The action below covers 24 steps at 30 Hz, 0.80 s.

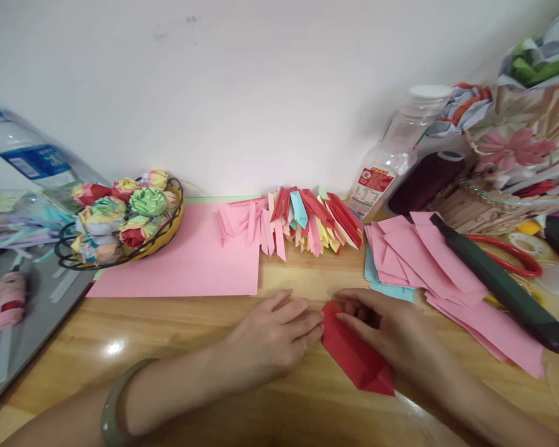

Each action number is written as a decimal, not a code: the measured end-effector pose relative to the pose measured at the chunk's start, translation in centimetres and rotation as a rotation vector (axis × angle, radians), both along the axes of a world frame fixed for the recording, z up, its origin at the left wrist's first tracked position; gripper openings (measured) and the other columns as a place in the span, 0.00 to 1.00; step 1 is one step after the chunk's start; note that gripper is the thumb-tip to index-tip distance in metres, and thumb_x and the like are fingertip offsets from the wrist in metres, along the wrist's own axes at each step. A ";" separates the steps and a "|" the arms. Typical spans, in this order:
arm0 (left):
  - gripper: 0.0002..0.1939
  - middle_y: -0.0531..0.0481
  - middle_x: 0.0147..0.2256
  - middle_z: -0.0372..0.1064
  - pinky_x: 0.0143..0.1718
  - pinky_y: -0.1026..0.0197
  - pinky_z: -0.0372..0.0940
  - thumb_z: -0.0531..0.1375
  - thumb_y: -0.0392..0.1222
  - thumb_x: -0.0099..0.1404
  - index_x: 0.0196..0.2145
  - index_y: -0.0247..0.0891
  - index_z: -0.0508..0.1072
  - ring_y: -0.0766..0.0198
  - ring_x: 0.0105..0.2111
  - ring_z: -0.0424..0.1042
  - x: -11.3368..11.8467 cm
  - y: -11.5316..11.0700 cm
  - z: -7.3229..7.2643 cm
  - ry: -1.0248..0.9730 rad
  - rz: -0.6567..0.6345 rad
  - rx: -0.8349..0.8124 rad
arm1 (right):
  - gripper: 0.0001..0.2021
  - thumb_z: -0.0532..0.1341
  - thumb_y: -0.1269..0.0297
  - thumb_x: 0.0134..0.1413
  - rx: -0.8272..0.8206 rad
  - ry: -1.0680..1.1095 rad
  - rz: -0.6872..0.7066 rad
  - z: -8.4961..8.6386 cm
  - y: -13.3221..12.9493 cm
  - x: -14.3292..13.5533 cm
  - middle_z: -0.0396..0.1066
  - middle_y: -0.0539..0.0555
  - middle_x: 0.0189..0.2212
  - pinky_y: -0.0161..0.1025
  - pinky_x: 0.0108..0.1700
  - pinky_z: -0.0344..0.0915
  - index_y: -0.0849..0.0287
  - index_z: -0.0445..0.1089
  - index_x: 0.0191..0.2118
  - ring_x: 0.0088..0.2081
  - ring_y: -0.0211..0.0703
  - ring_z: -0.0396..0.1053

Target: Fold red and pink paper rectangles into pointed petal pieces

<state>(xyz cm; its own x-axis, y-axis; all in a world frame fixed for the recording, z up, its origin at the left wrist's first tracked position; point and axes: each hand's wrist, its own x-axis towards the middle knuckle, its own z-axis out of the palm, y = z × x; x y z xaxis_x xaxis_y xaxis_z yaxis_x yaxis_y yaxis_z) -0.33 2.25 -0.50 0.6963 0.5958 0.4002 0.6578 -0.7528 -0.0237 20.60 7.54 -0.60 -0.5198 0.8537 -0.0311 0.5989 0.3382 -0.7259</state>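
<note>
A folded piece of red paper (356, 354) lies slantwise on the wooden table (186, 403). My right hand (391, 323) pinches its upper right edge between thumb and curled fingers. On the other side, my left hand (279, 332) rests with fingers spread, their tips at the paper's upper left edge. Behind my hands stands a row of folded paper strips (312, 220) in red, pink, yellow and blue. Pink paper pieces (428, 261) are piled to the right, partly over blue ones.
Against the wall are a basket of paper flowers (161, 245) and a clear bottle (382, 167). A large pink sheet (190, 267) lies at the left. A dark green cutter (498, 285) and red-handled scissors (517, 270) lie right, a glue gun (9, 298) far left.
</note>
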 end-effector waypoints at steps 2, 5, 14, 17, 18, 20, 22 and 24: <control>0.11 0.46 0.44 0.70 0.48 0.52 0.60 0.49 0.33 0.69 0.41 0.33 0.71 0.60 0.44 0.64 0.1 -0.1 0.0 0.030 0.036 0.036 | 0.07 0.57 0.68 0.54 0.002 0.021 0.029 0.0 -0.2 -0.1 0.72 0.49 0.29 0.35 0.28 0.64 0.55 0.69 0.39 0.28 0.39 0.69; 0.09 0.45 0.42 0.69 0.47 0.53 0.60 0.52 0.33 0.67 0.37 0.32 0.72 0.61 0.42 0.65 0.3 -0.3 -0.2 0.047 0.061 0.072 | 0.07 0.56 0.69 0.54 0.072 0.023 0.062 0.1 -0.7 -0.4 0.72 0.49 0.28 0.35 0.28 0.64 0.55 0.70 0.38 0.28 0.39 0.69; 0.11 0.46 0.41 0.72 0.46 0.57 0.63 0.51 0.32 0.67 0.42 0.30 0.71 0.61 0.42 0.66 0.3 0.0 -0.4 -0.030 -0.003 0.025 | 0.11 0.51 0.71 0.60 0.437 0.010 0.195 -0.2 -0.8 -0.2 0.70 0.54 0.32 0.37 0.32 0.67 0.58 0.69 0.41 0.33 0.40 0.69; 0.10 0.46 0.40 0.72 0.47 0.57 0.63 0.51 0.33 0.68 0.40 0.32 0.72 0.63 0.41 0.67 0.4 0.1 -0.6 -0.012 0.011 -0.001 | 0.11 0.50 0.70 0.60 0.514 -0.013 0.258 -0.6 -0.7 0.2 0.69 0.55 0.32 0.37 0.32 0.67 0.60 0.69 0.40 0.32 0.40 0.68; 0.10 0.47 0.40 0.71 0.47 0.57 0.63 0.51 0.34 0.68 0.39 0.33 0.72 0.64 0.41 0.67 0.4 0.1 -0.7 -0.009 0.025 -0.017 | 0.11 0.50 0.71 0.60 0.544 -0.023 0.279 -0.7 -0.8 0.3 0.69 0.56 0.32 0.38 0.32 0.67 0.60 0.69 0.40 0.32 0.40 0.68; 0.10 0.48 0.40 0.71 0.49 0.57 0.62 0.51 0.34 0.68 0.38 0.34 0.72 0.65 0.42 0.67 0.5 0.3 -0.7 -0.029 0.062 -0.051 | 0.12 0.49 0.73 0.60 0.623 -0.043 0.316 -0.7 -0.9 0.5 0.69 0.56 0.32 0.38 0.32 0.67 0.62 0.69 0.41 0.33 0.41 0.67; 0.11 0.48 0.42 0.71 0.51 0.56 0.61 0.50 0.35 0.69 0.39 0.35 0.72 0.66 0.44 0.66 0.5 0.4 -0.5 -0.061 0.083 -0.083 | 0.13 0.47 0.75 0.60 0.697 -0.073 0.354 -0.5 -1.0 0.5 0.69 0.58 0.32 0.39 0.31 0.67 0.63 0.68 0.41 0.33 0.42 0.67; 0.12 0.49 0.46 0.70 0.53 0.54 0.59 0.49 0.36 0.70 0.41 0.35 0.72 0.64 0.47 0.64 0.3 0.5 -0.4 -0.064 0.051 -0.088 | 0.14 0.46 0.75 0.60 0.745 -0.104 0.386 -0.2 -1.1 0.5 0.69 0.59 0.32 0.39 0.30 0.67 0.64 0.68 0.41 0.33 0.44 0.66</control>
<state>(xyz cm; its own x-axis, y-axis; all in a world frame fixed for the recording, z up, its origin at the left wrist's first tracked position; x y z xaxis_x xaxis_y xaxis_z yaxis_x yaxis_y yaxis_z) -0.07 2.77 -0.87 0.6391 0.6645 0.3872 0.6931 -0.7159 0.0846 21.06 6.46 -0.80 -0.8048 0.4335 0.4054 0.3946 0.9010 -0.1801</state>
